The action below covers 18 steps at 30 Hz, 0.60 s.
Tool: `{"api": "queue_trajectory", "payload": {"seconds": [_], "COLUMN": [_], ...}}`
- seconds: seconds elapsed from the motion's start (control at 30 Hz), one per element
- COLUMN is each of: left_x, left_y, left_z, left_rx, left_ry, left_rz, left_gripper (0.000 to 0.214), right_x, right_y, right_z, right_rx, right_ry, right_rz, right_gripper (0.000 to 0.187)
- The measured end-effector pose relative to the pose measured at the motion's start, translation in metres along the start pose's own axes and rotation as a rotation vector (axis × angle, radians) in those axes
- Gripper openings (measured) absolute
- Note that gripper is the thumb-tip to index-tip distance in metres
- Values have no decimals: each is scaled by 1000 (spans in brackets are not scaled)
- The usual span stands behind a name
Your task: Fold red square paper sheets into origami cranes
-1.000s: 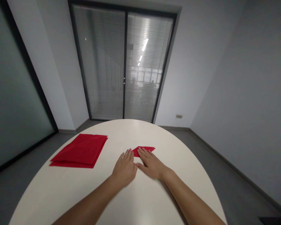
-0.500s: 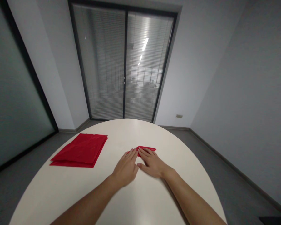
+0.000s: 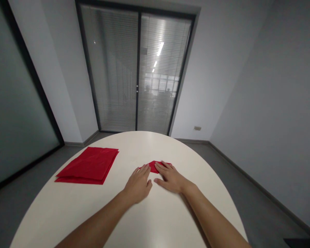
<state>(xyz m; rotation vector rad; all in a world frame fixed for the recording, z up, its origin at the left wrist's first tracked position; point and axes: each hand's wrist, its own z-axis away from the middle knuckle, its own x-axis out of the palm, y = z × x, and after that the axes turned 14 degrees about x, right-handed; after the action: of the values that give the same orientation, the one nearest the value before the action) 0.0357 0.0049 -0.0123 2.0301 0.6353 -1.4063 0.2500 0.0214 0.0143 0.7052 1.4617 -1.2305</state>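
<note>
The left hand (image 3: 138, 186) and right hand (image 3: 172, 179) lie flat, apart, gripping nothing, over the folded red sheet (image 3: 153, 168) on the table (image 3: 152, 213), right of the red stack (image 3: 90, 165). Uneven pressing could skew it; lifting early might let creases reopen.

Pale walls (image 3: 250, 72) and dark-framed glass panes (image 3: 113, 44) with blinds (image 3: 160, 110) rise beyond a rounded white table (image 3: 155, 220) on gray floor (image 3: 258, 213); a frosted panel (image 3: 15, 93) stands at left.

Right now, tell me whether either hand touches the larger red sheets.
No, the left hand and the right hand are both at the small red piece, apart from the larger red sheets.
</note>
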Motion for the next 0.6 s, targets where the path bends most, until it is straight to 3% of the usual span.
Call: {"api": "queue_trajectory", "payload": {"seconds": [0.17,0.4,0.6], "left_x": [0,-3,-6], "left_y": [-1,1,3], "left_z": [3,5,3], "left_rx": [17,20,52], "left_ry": [19,52,77], "left_rz": [-22,-81,-64], "left_gripper": [53,50,49], "right_x": [-5,-14,-12], "right_y": [3,-15,-17], "right_z": [0,5,2], "right_rx": [-9,-98,-221], "right_ry": [64,197,198], "right_rz": [6,58,-25], "right_gripper": [68,49,30]}}
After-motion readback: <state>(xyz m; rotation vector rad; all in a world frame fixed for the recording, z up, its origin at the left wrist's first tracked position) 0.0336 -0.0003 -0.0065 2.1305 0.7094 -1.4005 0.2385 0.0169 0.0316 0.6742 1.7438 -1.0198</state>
